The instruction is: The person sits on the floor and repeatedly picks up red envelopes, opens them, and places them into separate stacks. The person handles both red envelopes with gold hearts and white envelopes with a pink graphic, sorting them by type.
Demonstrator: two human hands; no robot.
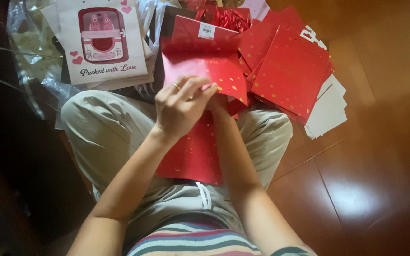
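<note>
While left hand (181, 111) fingers pinch red bag (205, 76), right hand hidden behind; white bag (103, 42) beside.

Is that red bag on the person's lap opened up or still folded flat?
Opened at the top: the red bag gapes, with the right hand's forearm reaching into it while the left hand grips its front edge.

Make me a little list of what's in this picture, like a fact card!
place: a person sits on a brown wooden floor
left hand: pinches the top edge of a red gift bag with gold hearts on the lap
right hand: hidden behind the left hand and that bag, grip cannot be told
red pile: more red bags with gold hearts, flat on the floor ahead
white bag: pink picture and hearts, lying at upper left
clothes: beige trousers, striped top
</note>
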